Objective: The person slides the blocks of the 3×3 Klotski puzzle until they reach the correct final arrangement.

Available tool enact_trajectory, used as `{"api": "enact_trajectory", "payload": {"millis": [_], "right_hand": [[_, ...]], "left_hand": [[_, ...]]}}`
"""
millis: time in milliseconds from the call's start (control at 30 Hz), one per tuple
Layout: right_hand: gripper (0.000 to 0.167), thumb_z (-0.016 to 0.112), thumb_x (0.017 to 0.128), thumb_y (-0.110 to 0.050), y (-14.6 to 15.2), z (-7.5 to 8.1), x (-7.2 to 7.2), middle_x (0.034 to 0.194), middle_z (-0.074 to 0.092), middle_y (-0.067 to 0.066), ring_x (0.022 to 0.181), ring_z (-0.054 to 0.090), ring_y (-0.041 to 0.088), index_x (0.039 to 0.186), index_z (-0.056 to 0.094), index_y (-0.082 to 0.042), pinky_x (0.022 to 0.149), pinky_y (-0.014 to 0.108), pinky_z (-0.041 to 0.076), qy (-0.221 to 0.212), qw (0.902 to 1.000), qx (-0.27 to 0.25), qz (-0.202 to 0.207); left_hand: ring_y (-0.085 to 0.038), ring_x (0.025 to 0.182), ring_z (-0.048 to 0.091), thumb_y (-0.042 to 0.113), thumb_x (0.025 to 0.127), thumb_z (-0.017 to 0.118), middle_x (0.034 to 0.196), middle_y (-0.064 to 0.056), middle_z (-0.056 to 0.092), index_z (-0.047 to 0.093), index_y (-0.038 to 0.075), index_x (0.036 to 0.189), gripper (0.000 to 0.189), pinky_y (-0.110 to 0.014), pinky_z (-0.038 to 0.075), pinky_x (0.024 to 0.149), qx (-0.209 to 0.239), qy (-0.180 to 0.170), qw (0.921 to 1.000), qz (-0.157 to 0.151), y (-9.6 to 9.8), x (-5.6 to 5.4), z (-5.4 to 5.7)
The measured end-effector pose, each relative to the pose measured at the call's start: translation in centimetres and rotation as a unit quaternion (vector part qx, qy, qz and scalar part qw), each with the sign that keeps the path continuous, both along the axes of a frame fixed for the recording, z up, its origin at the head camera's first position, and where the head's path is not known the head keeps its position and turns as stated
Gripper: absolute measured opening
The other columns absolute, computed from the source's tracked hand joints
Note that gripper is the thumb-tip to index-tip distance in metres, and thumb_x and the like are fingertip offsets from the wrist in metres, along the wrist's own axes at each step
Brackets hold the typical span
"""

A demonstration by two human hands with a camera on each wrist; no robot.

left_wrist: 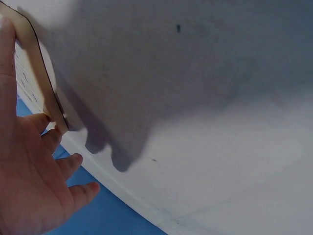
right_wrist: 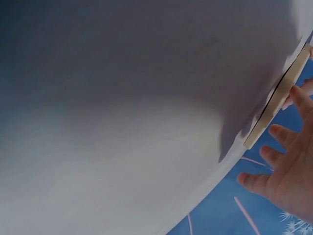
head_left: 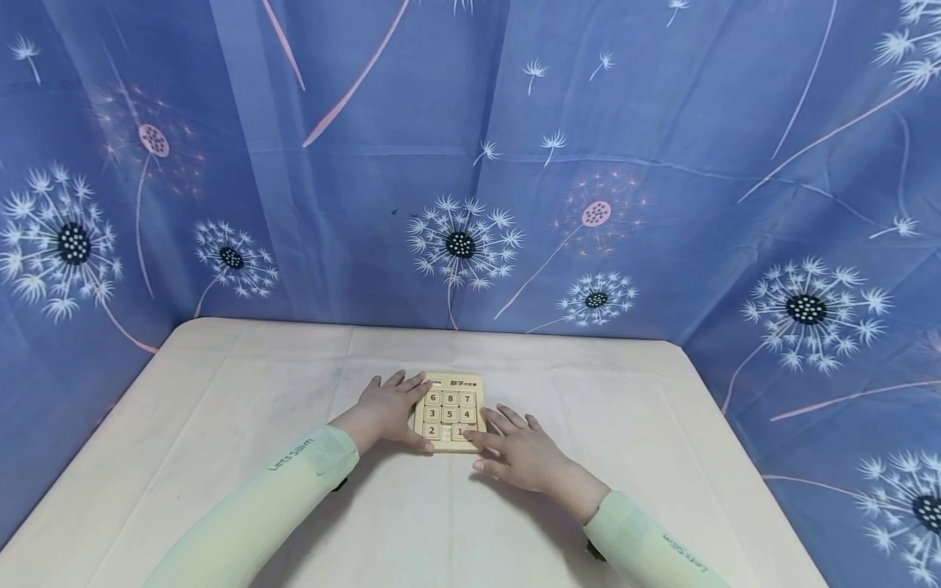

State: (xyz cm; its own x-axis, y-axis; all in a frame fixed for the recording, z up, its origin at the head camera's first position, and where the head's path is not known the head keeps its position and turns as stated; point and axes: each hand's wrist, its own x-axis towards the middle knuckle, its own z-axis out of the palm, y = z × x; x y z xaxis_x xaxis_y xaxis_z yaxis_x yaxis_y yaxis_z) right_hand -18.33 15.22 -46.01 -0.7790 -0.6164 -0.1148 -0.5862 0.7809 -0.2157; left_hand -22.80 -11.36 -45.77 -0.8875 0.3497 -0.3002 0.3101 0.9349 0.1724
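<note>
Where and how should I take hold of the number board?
Probably grip the number board by its left and right rims, left hand from the left, right hand from the right: it lies flat, its thick, straight sides offer purchase, and the number tiles stay untouched.

pale green sleeves (head_left: 250, 510) | dark "Lets Slim" lettering (head_left: 291, 455) | black wrist pieces (head_left: 595, 551)

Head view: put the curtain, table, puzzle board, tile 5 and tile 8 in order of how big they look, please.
Largest to smallest:
1. Curtain
2. Table
3. Puzzle board
4. Tile 5 and tile 8, unranked: they look about alike.
</note>
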Motion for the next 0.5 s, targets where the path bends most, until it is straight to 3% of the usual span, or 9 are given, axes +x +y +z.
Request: {"api": "enact_trajectory", "payload": {"millis": [500], "right_hand": [[0.053,0.054,0.101,-0.053,0.41,-0.06,-0.04,0.164,0.041,0.016,0.152,0.037,0.044,0.147,0.057,-0.028,0.114,0.076,0.035,0.005,1.0000,-0.003,0.002]], "left_hand": [[-0.036,0.160,0.021,0.074,0.073,0.077,0.173,0.001,0.023,0.031,0.020,0.163,0.115,-0.064,0.021,0.128,-0.002,-0.001,1.0000,0.000,0.04,0.07,0.17]]}}
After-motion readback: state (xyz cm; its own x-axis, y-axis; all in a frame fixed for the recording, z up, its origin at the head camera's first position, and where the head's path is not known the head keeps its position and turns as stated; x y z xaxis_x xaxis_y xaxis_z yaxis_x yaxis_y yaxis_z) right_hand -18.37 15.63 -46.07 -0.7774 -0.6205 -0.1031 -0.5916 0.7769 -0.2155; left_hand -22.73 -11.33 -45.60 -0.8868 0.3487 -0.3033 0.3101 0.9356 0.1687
